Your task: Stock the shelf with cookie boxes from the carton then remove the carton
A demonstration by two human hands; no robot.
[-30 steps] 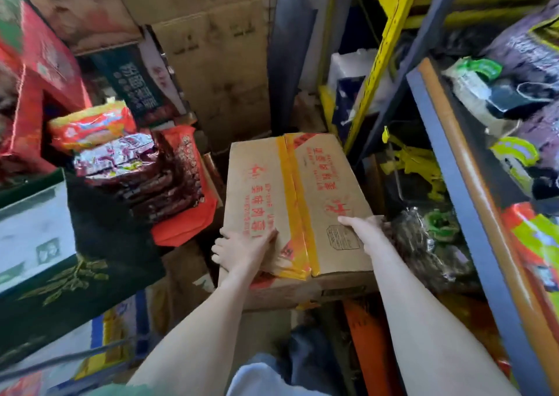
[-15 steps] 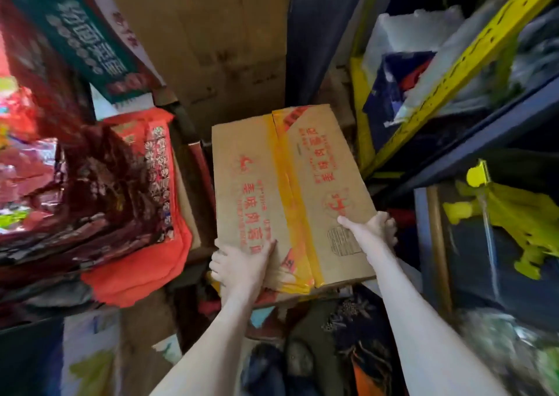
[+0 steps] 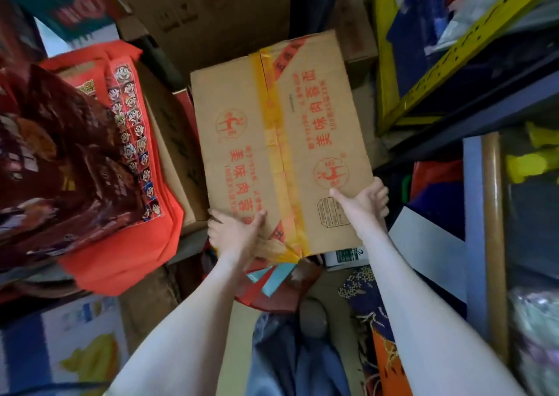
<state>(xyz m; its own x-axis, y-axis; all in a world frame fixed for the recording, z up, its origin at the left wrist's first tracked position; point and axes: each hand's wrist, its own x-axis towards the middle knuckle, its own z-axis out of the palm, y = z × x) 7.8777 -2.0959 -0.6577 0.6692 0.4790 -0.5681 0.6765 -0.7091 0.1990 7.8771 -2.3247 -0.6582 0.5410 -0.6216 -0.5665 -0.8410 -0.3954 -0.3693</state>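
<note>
Raised since the earlier frame, the carton (image 3: 305, 141) is held at centre view, its near corners gripped by the left hand (image 3: 234, 233) and right hand (image 3: 363, 202). Fetching is judged the step in hand; next, set-down by the shelf (image 3: 475, 214) at 3 o'clock is called for. Contents are hidden, the yellow tape (image 3: 276, 129) being unbroken.

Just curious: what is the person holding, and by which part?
The taped carton, at its near end: left hand on the left corner, right hand on the right edge.
</note>
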